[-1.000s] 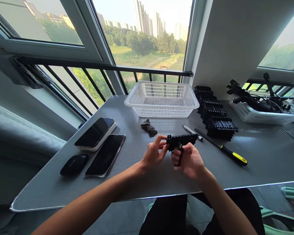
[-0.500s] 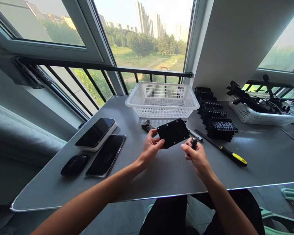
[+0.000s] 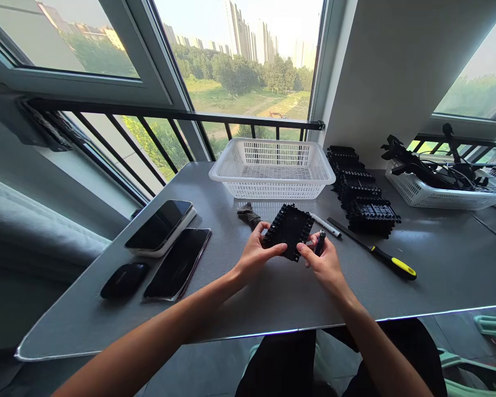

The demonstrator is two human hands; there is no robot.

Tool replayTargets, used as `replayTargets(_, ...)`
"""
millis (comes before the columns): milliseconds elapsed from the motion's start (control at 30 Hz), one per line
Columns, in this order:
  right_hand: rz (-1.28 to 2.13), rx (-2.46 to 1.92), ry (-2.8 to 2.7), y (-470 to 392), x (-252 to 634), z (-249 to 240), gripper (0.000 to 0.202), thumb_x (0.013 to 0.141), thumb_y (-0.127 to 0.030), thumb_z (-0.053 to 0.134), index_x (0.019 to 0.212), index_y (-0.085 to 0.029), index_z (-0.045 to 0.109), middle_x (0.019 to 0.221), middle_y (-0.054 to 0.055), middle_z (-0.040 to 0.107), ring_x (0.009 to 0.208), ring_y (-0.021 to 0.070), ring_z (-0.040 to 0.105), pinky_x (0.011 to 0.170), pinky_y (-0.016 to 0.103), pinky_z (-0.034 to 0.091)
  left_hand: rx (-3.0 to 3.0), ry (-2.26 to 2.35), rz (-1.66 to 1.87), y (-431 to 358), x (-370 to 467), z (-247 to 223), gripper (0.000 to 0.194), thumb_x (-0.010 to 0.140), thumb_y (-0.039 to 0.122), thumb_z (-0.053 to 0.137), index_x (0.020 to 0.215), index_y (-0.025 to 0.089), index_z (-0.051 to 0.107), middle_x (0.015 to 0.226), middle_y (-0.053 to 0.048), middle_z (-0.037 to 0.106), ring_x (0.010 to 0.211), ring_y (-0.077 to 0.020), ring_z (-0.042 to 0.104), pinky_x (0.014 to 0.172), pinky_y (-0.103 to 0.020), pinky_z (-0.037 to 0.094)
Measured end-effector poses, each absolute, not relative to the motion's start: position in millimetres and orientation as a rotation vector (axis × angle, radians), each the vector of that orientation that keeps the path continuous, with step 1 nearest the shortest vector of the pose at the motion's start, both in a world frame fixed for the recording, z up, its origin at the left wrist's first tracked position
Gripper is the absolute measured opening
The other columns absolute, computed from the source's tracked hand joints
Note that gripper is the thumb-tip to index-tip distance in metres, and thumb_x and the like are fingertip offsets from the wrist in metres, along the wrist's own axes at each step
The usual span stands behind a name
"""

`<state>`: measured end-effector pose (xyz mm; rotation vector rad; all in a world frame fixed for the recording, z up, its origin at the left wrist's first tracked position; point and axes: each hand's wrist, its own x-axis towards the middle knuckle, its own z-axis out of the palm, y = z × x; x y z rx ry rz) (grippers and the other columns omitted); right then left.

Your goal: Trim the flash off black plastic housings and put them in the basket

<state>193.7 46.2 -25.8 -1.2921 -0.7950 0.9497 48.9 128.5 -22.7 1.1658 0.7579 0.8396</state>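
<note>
A: Starting at the left, what is on the table?

B: A rounded black case (image 3: 125, 280) near the edge, then a dark-screened phone (image 3: 161, 223) on a pale box and a second flat dark device (image 3: 178, 264) beside it. Further right lies a crumpled dark cloth (image 3: 248, 213), with an empty white basket (image 3: 273, 180) at the far side.

A: And the hands?

B: In the middle, the left hand (image 3: 256, 251) grips the left side of a black panel (image 3: 292, 229), thumb across its face. The panel is tilted, held above the table in front of the basket. The right hand (image 3: 324, 263) pinches its near right corner by the thumb, other fingers curled around a small dark tool (image 3: 321, 241).

A: How would the panel handle?

B: Probably light and stiff, like plastic. The toothed edges look snappable, so the flat face and plain borders seem the safer hold; smooth parts might slip.

A: And on the right?

B: A white pen (image 3: 327, 225), a long flat-bladed tool (image 3: 382, 257) with a black-and-yellow handle, a row of black toothed parts (image 3: 372, 212), then another white basket (image 3: 417, 193) heaped with dark pieces.
</note>
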Motion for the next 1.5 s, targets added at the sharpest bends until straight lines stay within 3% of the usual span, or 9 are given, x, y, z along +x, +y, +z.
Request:
replayTargets(167,0.929,-1.281,-0.798,46,197,-23,0.042,0.068,-0.039,0.075,0.074,-0.023,0.036,0.065,-0.007,0.04,0.052,0.0094,0.043,0.048,0.025,0.042,1.25,0.73,0.774,129,47,-24,0.076,0.059,0.034,0.085,0.119,0.023,0.04,0.069,0.006,0.066,0.061,-0.0148,0.065,0.062,-0.025,0.051)
replayTargets(233,0.907,-1.273,-0.799,46,199,-23,0.041,0.068,-0.036,0.074,0.072,-0.023,0.036,0.066,-0.007,0.04,0.052,0.0093,0.042,0.049,0.025,0.041,1.244,0.703,0.756,129,48,-23,0.07,0.067,0.041,0.079,0.122,0.021,0.041,0.071,0.003,0.069,0.064,-0.0164,0.067,0.066,-0.028,0.052)
replayTargets(333,0.859,-1.284,-0.822,47,202,-24,0.036,0.068,-0.031,0.071,0.071,-0.023,0.036,0.069,-0.005,0.041,0.059,0.0105,0.042,0.053,0.025,0.038,1.239,0.673,0.766,129,49,-21,0.048,0.079,0.05,0.066,0.112,0.018,0.052,0.074,0.0,0.071,0.068,-0.0169,0.068,0.067,-0.027,0.053)
replayTargets(433,0.81,-1.296,-0.863,49,205,-26,0.031,0.069,-0.026,0.068,0.069,-0.022,0.036,0.07,-0.005,0.04,0.065,0.0116,0.04,0.06,0.026,0.036,1.287,0.683,0.785,130,49,-22,0.037,0.079,0.048,0.066,0.099,0.017,0.059,0.075,-0.001,0.071,0.068,-0.0159,0.067,0.064,-0.025,0.052)
replayTargets(567,0.691,-1.333,-0.897,49,204,-25,0.025,0.07,-0.024,0.064,0.068,-0.022,0.039,0.072,-0.004,0.042,0.07,0.0137,0.041,0.069,0.028,0.035,1.326,0.686,0.785,132,47,-25,0.036,0.077,0.043,0.07,0.1,0.016,0.061,0.079,-0.003,0.073,0.075,-0.0182,0.069,0.068,-0.027,0.053)
replayTargets(733,0.56,-1.428,-0.879,38,194,-12,0.021,0.078,-0.034,0.063,0.074,-0.023,0.046,0.082,-0.001,0.046,0.074,0.0157,0.042,0.064,0.028,0.033,1.394,0.726,0.797,131,45,-27,0.038,0.078,0.041,0.07,0.104,0.016,0.058,0.085,-0.005,0.072,0.076,-0.0188,0.069,0.067,-0.028,0.053)
replayTargets(867,0.836,-1.31,-0.877,29,186,3,0.027,0.086,-0.046,0.048,0.074,-0.023,0.042,0.07,-0.003,0.039,0.061,0.014,0.033,0.054,0.027,0.028,1.449,0.74,0.822,128,46,-25,0.033,0.079,0.038,0.068,0.102,0.017,0.055,0.086,-0.005,0.071,0.074,-0.0172,0.069,0.065,-0.027,0.054)
replayTargets(1100,1.412,-1.02,-0.736,36,183,-5,0.032,0.077,-0.053,0.045,0.071,-0.022,0.04,0.064,-0.003,0.033,0.057,0.0131,0.027,0.051,0.026,0.02,1.594,0.713,0.89,119,48,-22,0.02,0.082,0.031,0.063,0.094,0.018,0.054,0.09,-0.005,0.072,0.083,-0.0205,0.071,0.076,-0.034,0.058)
replayTargets(1500,1.515,-0.995,-0.68,36,184,-6,0.025,0.068,-0.044,0.046,0.062,-0.021,0.038,0.061,-0.001,0.032,0.058,0.0147,0.026,0.053,0.028,0.022,1.868,0.634,0.951,114,45,-24,0.015,0.085,0.027,0.059,0.098,0.019,0.06,0.095,-0.005,0.075,0.09,-0.0221,0.073,0.088,-0.041,0.059)
